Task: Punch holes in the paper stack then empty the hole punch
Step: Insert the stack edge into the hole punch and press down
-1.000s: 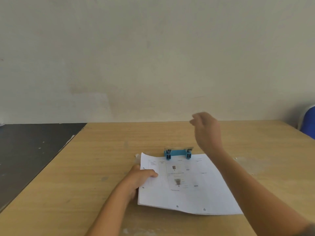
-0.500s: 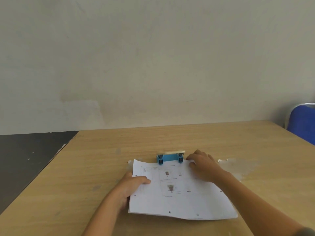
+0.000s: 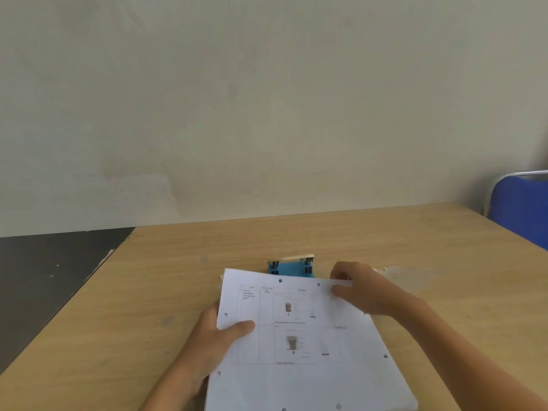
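A white paper stack (image 3: 299, 336) with printed tables and small pictures lies in front of me on the wooden table (image 3: 370, 232). Punched holes show along its far, left, right and near edges. My left hand (image 3: 216, 336) grips the stack's left edge, thumb on top. My right hand (image 3: 358, 289) pinches the far right corner. The blue hole punch (image 3: 290, 267) with a pale lever stands just beyond the far edge of the stack, apart from the paper.
A blue chair (image 3: 522, 209) stands at the table's right far corner. Dark floor (image 3: 44, 277) lies past the table's left edge. A pale worn patch (image 3: 412, 278) marks the tabletop right of the punch. A plain wall rises behind.
My right hand came down from the air and took hold of the stack's far right corner. The stack has slid toward me, out of the punch, showing two fresh holes on its far edge.
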Demonstrator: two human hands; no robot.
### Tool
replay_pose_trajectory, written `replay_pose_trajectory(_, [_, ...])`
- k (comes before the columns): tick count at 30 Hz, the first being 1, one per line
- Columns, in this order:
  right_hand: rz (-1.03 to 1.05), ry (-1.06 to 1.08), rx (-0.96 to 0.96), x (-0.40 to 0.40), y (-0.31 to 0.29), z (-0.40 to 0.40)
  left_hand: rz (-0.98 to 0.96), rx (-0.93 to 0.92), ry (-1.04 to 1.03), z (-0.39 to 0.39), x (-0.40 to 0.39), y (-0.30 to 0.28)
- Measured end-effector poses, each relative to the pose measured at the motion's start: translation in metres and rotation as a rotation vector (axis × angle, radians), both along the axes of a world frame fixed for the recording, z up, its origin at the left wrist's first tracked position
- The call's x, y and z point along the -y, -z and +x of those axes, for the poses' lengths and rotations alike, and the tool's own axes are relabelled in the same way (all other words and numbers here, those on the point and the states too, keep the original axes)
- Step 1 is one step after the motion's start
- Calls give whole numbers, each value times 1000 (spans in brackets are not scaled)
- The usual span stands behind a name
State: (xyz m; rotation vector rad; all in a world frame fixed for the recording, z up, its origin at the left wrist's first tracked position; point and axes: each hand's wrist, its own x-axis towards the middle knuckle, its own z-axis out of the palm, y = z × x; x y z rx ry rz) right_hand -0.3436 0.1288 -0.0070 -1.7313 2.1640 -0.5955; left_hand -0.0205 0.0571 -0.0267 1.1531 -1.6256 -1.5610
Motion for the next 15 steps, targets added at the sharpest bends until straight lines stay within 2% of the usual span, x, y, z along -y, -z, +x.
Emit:
replay_pose_trajectory(3, [-188,-14,45,-15,-25,-3,-138,-48,-13,1,-7,-10])
replay_pose_trajectory(5, [-393,5,97,-24,-40,-3,-240,-105,-96,0,-6,-13])
replay_pose_trajectory(8, [-734,114,352,-35,-49,0,-348,-201,-197,-5,-3,-20])
replay_pose_trajectory(10, [-735,140,613,-39,-45,6,-382,-239,-228,-10,-3,-24])
replay_pose_trajectory(12, [-665,89,777,-37,-34,10,-413,-262,-275,-15,-3,-26])
replay_pose_trajectory(15, [-736,161,773,-36,-23,16,-492,-275,-332,-20,-3,-27])
